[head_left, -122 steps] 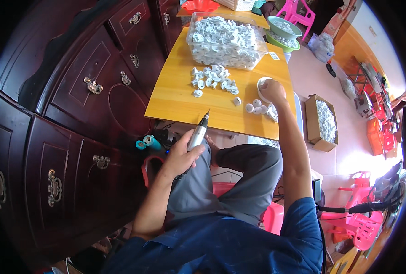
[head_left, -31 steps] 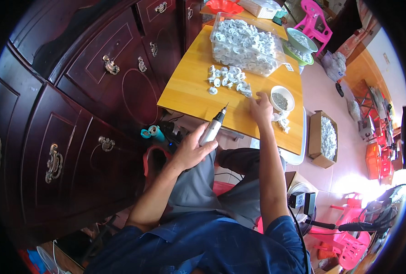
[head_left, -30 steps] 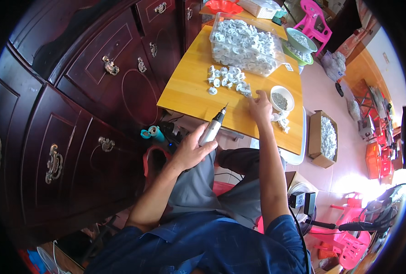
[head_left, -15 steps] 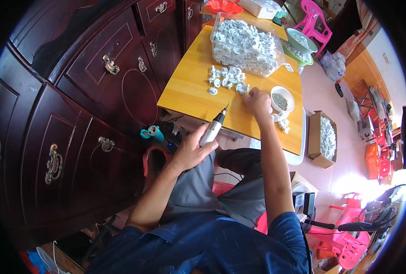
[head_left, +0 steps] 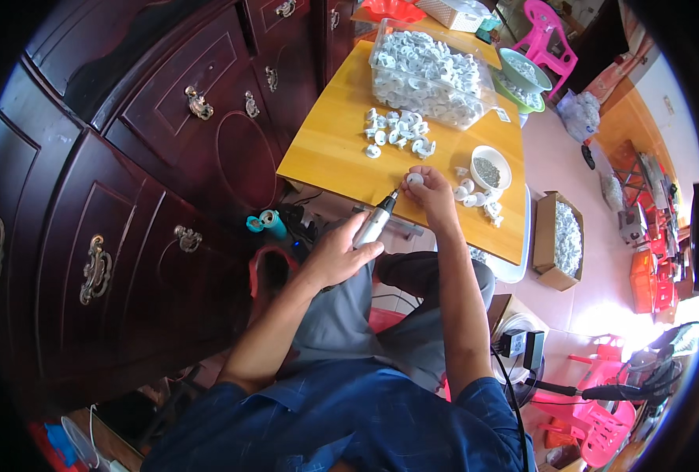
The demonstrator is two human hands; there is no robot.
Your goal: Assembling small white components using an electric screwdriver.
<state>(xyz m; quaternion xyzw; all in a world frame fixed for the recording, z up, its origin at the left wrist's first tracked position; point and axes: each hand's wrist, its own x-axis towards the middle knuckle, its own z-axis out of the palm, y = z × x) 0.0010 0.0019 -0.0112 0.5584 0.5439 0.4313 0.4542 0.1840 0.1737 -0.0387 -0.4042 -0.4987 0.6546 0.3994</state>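
Note:
My left hand [head_left: 343, 250] is closed around a silver and black electric screwdriver [head_left: 375, 223], its tip pointing up and to the right. Between the fingertips of my right hand [head_left: 434, 195] is a small round white plastic part [head_left: 416, 179]. The screwdriver's tip is right beside that part; whether they touch I cannot tell. A loose pile of similar white parts [head_left: 397, 128] lies farther back on the yellow wooden table [head_left: 326, 149]. To the right of my right hand stands a white bowl [head_left: 504, 161] of small metal screws, with a few more white parts [head_left: 491, 208] near it.
A clear plastic bin [head_left: 436, 114] heaped with white parts stands at the table's back. Dark wooden cabinets [head_left: 153, 149] line the left side. On the floor to the right is a cardboard box [head_left: 550, 236] of white parts; green basins [head_left: 532, 101] stand behind.
My right hand has come back from the pile toward the screwdriver, bringing one white part. My left hand with the screwdriver has shifted only slightly.

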